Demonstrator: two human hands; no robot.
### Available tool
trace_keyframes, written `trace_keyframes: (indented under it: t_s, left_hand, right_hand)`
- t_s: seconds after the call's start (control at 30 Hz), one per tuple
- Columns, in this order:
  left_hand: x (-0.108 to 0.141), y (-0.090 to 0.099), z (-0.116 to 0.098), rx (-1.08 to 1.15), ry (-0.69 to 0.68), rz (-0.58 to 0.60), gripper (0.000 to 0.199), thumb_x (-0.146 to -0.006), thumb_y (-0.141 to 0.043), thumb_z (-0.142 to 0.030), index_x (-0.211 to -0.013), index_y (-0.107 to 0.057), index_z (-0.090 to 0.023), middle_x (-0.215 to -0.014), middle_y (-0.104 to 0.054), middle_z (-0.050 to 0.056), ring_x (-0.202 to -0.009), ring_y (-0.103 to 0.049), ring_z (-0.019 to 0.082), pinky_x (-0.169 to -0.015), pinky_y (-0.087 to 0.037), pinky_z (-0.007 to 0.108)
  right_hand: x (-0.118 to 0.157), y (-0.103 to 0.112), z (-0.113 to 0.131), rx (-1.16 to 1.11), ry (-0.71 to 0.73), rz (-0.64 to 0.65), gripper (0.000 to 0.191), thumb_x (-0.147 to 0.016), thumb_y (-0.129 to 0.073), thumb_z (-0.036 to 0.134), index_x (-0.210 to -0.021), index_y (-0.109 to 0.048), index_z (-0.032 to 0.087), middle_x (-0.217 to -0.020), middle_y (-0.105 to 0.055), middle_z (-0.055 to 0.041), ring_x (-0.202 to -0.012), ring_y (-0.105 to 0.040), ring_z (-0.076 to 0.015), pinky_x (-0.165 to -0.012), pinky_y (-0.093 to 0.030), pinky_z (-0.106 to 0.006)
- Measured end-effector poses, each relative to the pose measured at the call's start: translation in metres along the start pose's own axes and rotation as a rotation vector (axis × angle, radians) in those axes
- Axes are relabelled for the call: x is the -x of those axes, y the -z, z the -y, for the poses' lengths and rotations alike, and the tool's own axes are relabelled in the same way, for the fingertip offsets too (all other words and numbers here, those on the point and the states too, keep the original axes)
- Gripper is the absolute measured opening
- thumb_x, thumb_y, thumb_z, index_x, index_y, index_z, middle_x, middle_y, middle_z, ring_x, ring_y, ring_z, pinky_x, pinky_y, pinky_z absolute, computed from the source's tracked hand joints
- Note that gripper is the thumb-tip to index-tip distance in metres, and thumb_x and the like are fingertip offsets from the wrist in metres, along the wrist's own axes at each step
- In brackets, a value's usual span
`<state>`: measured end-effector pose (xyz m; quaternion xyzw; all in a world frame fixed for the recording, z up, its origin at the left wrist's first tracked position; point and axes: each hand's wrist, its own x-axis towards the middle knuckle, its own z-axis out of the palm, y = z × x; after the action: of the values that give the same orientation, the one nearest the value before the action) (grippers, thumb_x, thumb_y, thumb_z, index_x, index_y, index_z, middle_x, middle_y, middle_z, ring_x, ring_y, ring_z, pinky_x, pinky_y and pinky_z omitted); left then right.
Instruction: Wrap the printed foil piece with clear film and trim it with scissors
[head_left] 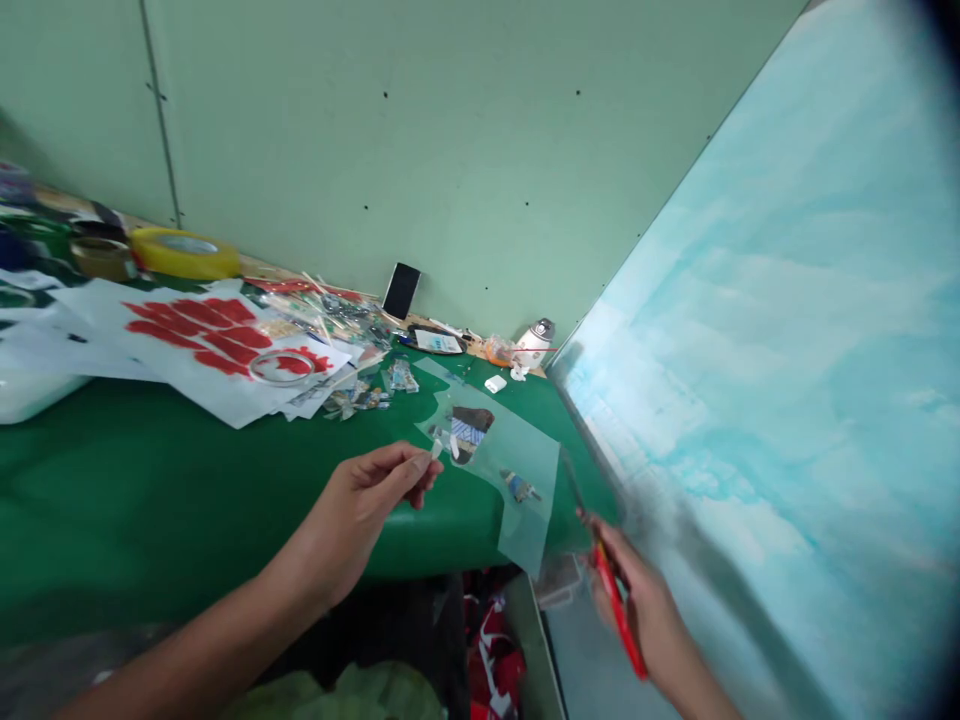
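My left hand [390, 475] is closed in a pinch at the left edge of a translucent plastic sheet [536, 455] with printed cut-out shapes on it. A brown and blue printed shape [471, 432] is close to my fingertips, beside small white bits. A smaller printed shape [517, 487] lies lower on the sheet, whose bottom corner reaches past the table's front edge. In my right hand [637, 580] are red-handled scissors [615, 605], fingers wrapped round the handles. Their blades point up and left near the sheet's right edge, blurred; whether they touch it I cannot tell.
Papers with red shapes [199, 335] cover the left of the green table [225, 490], with yellow tape [184, 253] behind. Along the wall are clear packets [330, 315], a phone [402, 291] and a white container [534, 342]. A painted blue panel [810, 300] rises at right.
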<state>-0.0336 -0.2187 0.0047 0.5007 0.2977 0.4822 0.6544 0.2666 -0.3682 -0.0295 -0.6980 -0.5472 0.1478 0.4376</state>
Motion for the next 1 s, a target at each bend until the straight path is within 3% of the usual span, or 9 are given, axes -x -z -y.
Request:
trace_keyframes:
  t_s: [0.1, 0.17, 0.27, 0.5, 0.73, 1.0]
  left_hand:
    - [0.006, -0.006, -0.003, 0.029, 0.008, 0.006, 0.026, -0.083, -0.070, -0.038, -0.068, -0.068, -0.017, -0.071, -0.061, 0.002, -0.066, -0.050, 0.014, -0.062, -0.041, 0.024]
    - [0.010, -0.009, -0.007, 0.020, -0.002, 0.003, 0.027, -0.083, -0.070, -0.039, -0.067, -0.067, -0.017, -0.070, -0.060, 0.002, -0.066, -0.049, 0.014, -0.061, -0.040, 0.024]
    - [0.017, -0.010, -0.011, -0.005, -0.027, -0.006, 0.027, -0.083, -0.069, -0.039, -0.066, -0.067, -0.018, -0.070, -0.059, 0.002, -0.065, -0.049, 0.015, -0.059, -0.040, 0.025]
    - [0.022, -0.006, -0.005, -0.018, -0.053, 0.001, 0.025, -0.087, -0.066, -0.038, -0.072, -0.070, -0.018, -0.074, -0.060, 0.002, -0.068, -0.051, 0.015, -0.064, -0.041, 0.025]
    - [0.025, -0.004, -0.004, -0.004, -0.059, 0.045, 0.025, -0.089, -0.064, -0.036, -0.071, -0.070, -0.019, -0.071, -0.056, 0.001, -0.068, -0.049, 0.014, -0.064, -0.039, 0.025]
    - [0.025, 0.000, -0.005, 0.040, -0.045, -0.010, 0.024, -0.087, -0.066, -0.035, -0.070, -0.070, -0.019, -0.071, -0.058, 0.000, -0.068, -0.050, 0.014, -0.064, -0.039, 0.025]
  right_hand:
    - [0.034, -0.013, 0.051, 0.096, 0.094, 0.135, 0.052, -0.078, -0.059, 0.016, -0.127, -0.065, 0.033, -0.111, -0.065, -0.0099, -0.101, -0.067, -0.0287, -0.082, -0.060, -0.040]
    - [0.037, -0.018, 0.076, 0.366, 0.307, 0.239, 0.065, -0.078, -0.055, 0.010, -0.140, -0.054, 0.033, -0.115, -0.060, -0.0128, -0.105, -0.064, -0.0307, -0.087, -0.058, -0.047]
    - [0.027, -0.020, 0.094, 0.619, 0.523, 0.225, 0.074, -0.076, -0.050, 0.005, -0.146, -0.044, 0.026, -0.111, -0.057, -0.0164, -0.101, -0.063, -0.0328, -0.083, -0.060, -0.052]
    - [0.016, -0.022, 0.107, 0.820, 0.676, 0.195, 0.074, -0.073, -0.047, 0.003, -0.145, -0.042, 0.016, -0.099, -0.055, -0.0165, -0.089, -0.063, -0.0331, -0.071, -0.062, -0.052]
    - [0.014, -0.022, 0.119, 0.863, 0.696, 0.174, 0.070, -0.074, -0.046, 0.004, -0.143, -0.043, 0.015, -0.092, -0.055, -0.0145, -0.079, -0.063, -0.0310, -0.063, -0.062, -0.051]
    - [0.017, -0.020, 0.115, 0.840, 0.715, 0.212, 0.072, -0.072, -0.048, 0.005, -0.144, -0.041, 0.013, -0.097, -0.055, -0.0168, -0.084, -0.063, -0.0327, -0.065, -0.061, -0.050]
